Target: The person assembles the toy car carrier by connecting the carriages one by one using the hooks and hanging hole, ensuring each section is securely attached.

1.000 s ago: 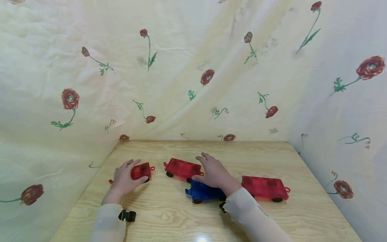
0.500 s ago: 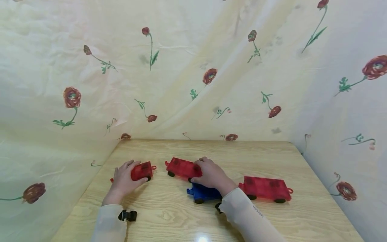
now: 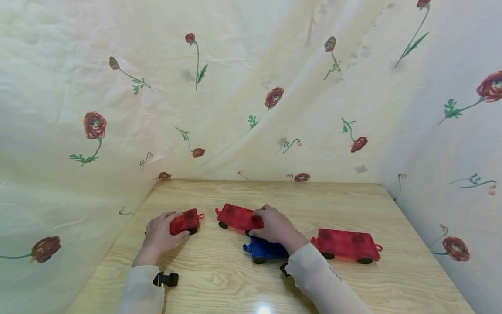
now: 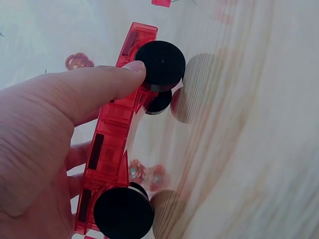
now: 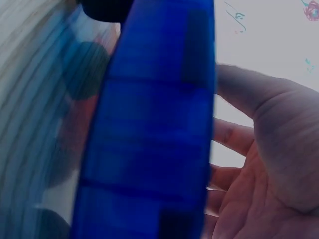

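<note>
My left hand (image 3: 158,231) grips a translucent red toy wagon (image 3: 184,223) with black wheels at the left of the table. In the left wrist view the thumb presses the side of this red wagon (image 4: 112,144) near a wheel, with fingers behind it. A second red toy wagon (image 3: 235,216) stands at the centre, hook toward the left. My right hand (image 3: 276,226) holds its right end, thumb on the near side and fingers over the far side. Just in front stands a blue toy wagon (image 3: 266,250), partly under the right hand; this blue wagon (image 5: 149,119) fills much of the right wrist view.
Another red toy wagon (image 3: 347,244) stands to the right, beyond the right forearm, its loop pointing right. The wood-grain table (image 3: 219,279) is bordered by flower-patterned cloth (image 3: 235,122) at the back and sides.
My right hand has come down and left from above the blue wagon onto the right end of the central red wagon. The left hand stays on its wagon. The head view has shifted slightly.
</note>
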Action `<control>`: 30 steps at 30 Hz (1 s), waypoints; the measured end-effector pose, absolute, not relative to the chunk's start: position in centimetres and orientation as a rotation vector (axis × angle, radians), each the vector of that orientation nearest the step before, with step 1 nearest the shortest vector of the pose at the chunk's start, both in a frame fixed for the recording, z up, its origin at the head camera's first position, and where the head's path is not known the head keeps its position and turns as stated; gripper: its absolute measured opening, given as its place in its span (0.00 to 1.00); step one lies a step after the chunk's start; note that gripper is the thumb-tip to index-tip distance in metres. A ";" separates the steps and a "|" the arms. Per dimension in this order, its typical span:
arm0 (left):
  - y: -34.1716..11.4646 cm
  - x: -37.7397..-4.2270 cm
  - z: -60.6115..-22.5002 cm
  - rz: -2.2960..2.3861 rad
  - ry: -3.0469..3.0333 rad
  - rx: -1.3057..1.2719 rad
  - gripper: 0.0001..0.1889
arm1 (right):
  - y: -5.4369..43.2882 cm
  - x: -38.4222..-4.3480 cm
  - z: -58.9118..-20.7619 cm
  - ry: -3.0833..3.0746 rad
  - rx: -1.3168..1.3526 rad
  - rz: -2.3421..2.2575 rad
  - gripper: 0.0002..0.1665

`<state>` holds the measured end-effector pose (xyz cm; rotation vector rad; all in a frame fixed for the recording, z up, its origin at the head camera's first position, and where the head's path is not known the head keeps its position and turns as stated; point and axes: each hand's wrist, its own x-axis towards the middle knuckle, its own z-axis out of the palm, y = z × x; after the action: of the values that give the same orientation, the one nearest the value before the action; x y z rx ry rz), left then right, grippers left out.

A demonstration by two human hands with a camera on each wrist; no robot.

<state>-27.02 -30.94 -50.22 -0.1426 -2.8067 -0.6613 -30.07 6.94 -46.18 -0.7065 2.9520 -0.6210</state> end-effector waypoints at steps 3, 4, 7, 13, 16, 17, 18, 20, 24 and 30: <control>-31.0 -27.1 -50.4 -0.645 -2.808 -0.131 0.35 | 6.7 -30.2 -46.1 2.945 -0.709 -0.605 0.34; -31.0 -27.1 -50.4 -0.641 -2.809 -0.130 0.35 | 6.6 -30.3 -46.0 2.945 -0.709 -0.601 0.35; -31.0 -27.2 -50.5 -0.640 -2.809 -0.133 0.35 | 6.1 -30.6 -46.1 2.960 -0.700 -0.573 0.33; -30.9 -27.3 -50.4 -0.682 -2.800 -0.143 0.34 | 5.3 -31.3 -46.5 2.992 -0.667 -0.528 0.28; -30.8 -27.3 -50.4 -0.699 -2.801 -0.137 0.34 | 5.1 -31.5 -46.6 2.992 -0.650 -0.532 0.28; -30.8 -27.3 -50.5 -0.704 -2.802 -0.131 0.34 | 5.1 -31.5 -46.6 2.989 -0.644 -0.540 0.28; -30.8 -27.3 -50.5 -0.707 -2.803 -0.126 0.34 | 5.1 -31.5 -46.6 2.985 -0.639 -0.551 0.28; -30.8 -27.4 -50.6 -0.712 -2.804 -0.116 0.34 | 5.2 -31.6 -46.5 2.977 -0.641 -0.574 0.28; -30.7 -27.4 -50.7 -0.750 -2.795 -0.090 0.34 | 5.3 -31.7 -46.6 2.965 -0.651 -0.601 0.28; -30.5 -27.5 -50.8 -0.864 -2.773 -0.043 0.34 | 5.5 -31.7 -46.6 2.945 -0.681 -0.649 0.27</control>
<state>-27.52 -30.47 -50.83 -0.0428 -2.7728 -0.8641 -31.72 5.53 -46.59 -0.6809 2.9450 -0.6490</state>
